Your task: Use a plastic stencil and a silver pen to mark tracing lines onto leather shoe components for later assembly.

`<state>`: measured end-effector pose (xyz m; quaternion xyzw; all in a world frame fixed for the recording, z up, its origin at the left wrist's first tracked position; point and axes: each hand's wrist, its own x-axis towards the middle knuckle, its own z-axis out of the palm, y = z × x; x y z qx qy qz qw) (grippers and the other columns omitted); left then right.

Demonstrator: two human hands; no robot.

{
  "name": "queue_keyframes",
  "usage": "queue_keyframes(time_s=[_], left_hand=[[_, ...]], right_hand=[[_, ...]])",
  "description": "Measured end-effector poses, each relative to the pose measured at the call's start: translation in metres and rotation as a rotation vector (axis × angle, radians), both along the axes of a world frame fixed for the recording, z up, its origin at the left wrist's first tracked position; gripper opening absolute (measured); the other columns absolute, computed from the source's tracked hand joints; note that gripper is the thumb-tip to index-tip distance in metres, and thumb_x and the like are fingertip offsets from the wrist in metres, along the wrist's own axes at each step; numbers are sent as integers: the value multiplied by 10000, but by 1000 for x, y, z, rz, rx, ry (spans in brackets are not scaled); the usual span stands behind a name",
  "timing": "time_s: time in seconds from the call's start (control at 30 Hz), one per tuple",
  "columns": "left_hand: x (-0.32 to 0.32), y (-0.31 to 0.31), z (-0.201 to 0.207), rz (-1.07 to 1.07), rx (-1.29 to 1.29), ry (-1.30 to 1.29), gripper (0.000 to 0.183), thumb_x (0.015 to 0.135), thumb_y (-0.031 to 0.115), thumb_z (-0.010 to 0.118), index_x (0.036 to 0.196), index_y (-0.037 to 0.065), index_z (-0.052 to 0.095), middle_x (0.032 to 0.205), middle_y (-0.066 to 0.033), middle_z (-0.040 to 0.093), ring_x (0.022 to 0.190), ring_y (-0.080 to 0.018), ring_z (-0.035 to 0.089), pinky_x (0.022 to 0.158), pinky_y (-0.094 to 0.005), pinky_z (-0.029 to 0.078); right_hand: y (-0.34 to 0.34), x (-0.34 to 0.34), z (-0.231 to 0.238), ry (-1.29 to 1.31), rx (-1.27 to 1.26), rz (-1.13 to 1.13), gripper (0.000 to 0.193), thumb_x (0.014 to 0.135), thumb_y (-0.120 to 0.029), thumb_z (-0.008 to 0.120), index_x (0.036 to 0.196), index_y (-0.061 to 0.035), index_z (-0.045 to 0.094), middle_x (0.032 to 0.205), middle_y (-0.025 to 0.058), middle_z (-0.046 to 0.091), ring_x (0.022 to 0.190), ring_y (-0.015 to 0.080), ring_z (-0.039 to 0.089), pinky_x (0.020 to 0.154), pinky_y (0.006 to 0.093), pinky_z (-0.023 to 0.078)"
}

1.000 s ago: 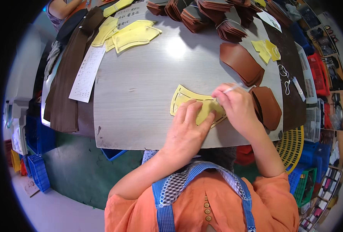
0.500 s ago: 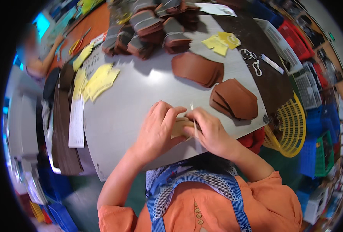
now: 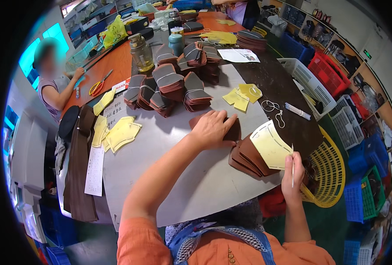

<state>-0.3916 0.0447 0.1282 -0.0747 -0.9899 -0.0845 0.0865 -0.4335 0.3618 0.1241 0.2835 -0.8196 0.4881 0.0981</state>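
My left hand point(image 3: 211, 129) lies across a stack of brown leather pieces point(image 3: 232, 129), its fingers stretched out and apart. My right hand point(image 3: 294, 173) is closed, pinching the lower right edge of a yellow paper pattern point(image 3: 270, 145) with dark slots along its edges. A thin pale pen-like stick point(image 3: 292, 179) stands upright in the same fingers; its exact kind is unclear. The pattern covers part of a second stack of brown leather pieces point(image 3: 245, 162), which sits at the right edge of the grey board.
Several tied leather bundles point(image 3: 168, 78) stand at the board's point(image 3: 160, 172) far side. Yellow patterns lie left point(image 3: 124, 132) and right point(image 3: 239, 99). White cord point(image 3: 275, 110) rests on the dark table. A yellow basket point(image 3: 331, 176) stands right. Another person point(image 3: 57, 90) is at the far left.
My hands have parted: the left has moved forward onto a leather stack, the right has moved right and now holds the yellow pattern over the other stack. The view has tilted upward.
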Motion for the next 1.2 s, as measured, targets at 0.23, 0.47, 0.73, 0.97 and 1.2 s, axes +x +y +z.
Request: queue_keyframes(time_s=[0.23, 0.47, 0.73, 0.97, 1.2], left_hand=[[97, -66, -11, 397, -192, 258, 984, 804, 564, 763, 1584, 105, 375, 1298, -177, 537, 1259, -384, 501, 1116, -548, 350], [174, -23, -10, 339, 2, 64, 1201, 742, 656, 793, 1638, 66, 252, 1696, -220, 202, 1580, -430, 135, 1241, -636, 119], [195, 47, 15, 193, 553, 419, 455, 850, -62, 656, 1297, 15, 682, 1289, -163, 699, 1218, -337, 670, 1059, -422, 528], [228, 42, -2, 269, 72, 411, 521, 819, 97, 690, 1339, 85, 670, 1330, -124, 654, 1264, -337, 625, 1066, -495, 505], [280, 65, -5, 504, 202, -53, 772, 831, 408, 786, 1507, 156, 510, 1493, -134, 463, 1472, -363, 371, 1206, -637, 254]], right_hand=[[-24, 25, 6, -193, -311, 153, 178, 1112, -182, 460, 1137, -30, 547, 938, 14, 597, 801, 85, 526, 705, 260, 457], [-79, 58, -17, -507, -445, 474, 191, 1059, -130, 581, 1213, -24, 542, 1048, 34, 606, 916, 88, 566, 816, 275, 504], [-99, 75, -15, -725, -174, 587, 376, 1071, -337, 589, 1213, 8, 640, 922, 61, 707, 726, 169, 680, 624, 275, 522], [-80, 82, 12, -827, 101, 690, 275, 1054, -253, 626, 1112, 4, 704, 716, -6, 638, 548, 40, 519, 522, 189, 411], [-72, 52, 6, -606, -93, 608, 241, 1070, -164, 588, 1121, 45, 698, 865, 33, 636, 696, 71, 609, 614, 218, 521]])
